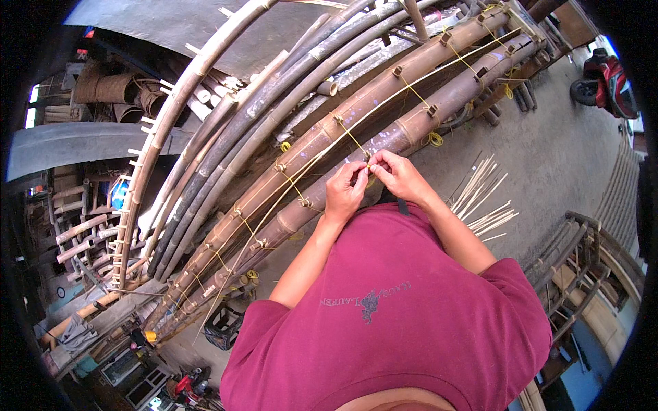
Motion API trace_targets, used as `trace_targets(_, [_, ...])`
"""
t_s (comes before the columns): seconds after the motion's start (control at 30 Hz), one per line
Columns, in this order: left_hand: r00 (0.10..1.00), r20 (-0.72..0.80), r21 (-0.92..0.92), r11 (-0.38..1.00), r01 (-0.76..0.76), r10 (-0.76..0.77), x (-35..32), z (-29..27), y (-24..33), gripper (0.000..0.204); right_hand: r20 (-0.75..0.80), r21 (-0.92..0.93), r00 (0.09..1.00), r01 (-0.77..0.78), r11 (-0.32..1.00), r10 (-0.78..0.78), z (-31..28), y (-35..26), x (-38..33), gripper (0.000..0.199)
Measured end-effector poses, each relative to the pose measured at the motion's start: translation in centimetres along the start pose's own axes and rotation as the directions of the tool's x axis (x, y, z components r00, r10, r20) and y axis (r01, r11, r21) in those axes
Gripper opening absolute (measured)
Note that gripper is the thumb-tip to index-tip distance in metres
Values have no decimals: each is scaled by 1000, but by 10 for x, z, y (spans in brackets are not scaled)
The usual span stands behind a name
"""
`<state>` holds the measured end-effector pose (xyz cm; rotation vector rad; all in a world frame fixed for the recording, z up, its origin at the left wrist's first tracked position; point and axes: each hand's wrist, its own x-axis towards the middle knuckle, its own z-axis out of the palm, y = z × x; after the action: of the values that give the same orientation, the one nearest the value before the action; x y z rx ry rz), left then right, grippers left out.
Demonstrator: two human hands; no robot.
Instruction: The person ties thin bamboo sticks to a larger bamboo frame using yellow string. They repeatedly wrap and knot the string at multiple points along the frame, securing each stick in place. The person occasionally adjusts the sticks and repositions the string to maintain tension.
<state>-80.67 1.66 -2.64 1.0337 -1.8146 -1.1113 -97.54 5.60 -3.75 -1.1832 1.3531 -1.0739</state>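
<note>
Where the yellow cord [356,142] crosses the near bamboo pole [384,140], I find both hands pinched on it at one spot.

I note the cord running in a zigzag between pegs [305,203] along two thick poles, whose long axis goes from lower left to upper right across my view; the stretch being worked comes down from a peg on the far pole [322,133] to the fingers. My left hand [345,190] grips it from the lower left, fingertips closed narrowly on the strand. My right hand [397,175] meets it from the right, thumb and forefinger also closed on the cord, knuckles nearly touching the left. Neither hand is nearer; they sit together. Beyond the poles, a bundle of thin pale sticks [483,195] lies on the concrete floor [548,157] to my right, well apart.
</note>
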Motion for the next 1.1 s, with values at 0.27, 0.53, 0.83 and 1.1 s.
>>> trace_targets(0.27, [999, 27, 19, 999, 32, -33, 0, 0, 4, 15, -11, -288, 979, 191, 938, -203, -2, -15, -1, 13])
trace_targets(0.53, [994, 82, -130, 988, 87, -77, -1, 4, -6, 14, -19, -114, 996, 84, 990, -86, -2, -6, -4, 15])
trace_targets(0.83, [995, 93, -35, 999, 35, -31, -1, 2, 0, 12, -24, -238, 998, 58, 970, -65, -7, -22, -4, 20])
trace_targets(1.1, [995, 73, -18, 997, 70, -68, 2, 2, 0, 11, 39, -166, 999, 6, 986, 0, -12, -17, 5, 20])
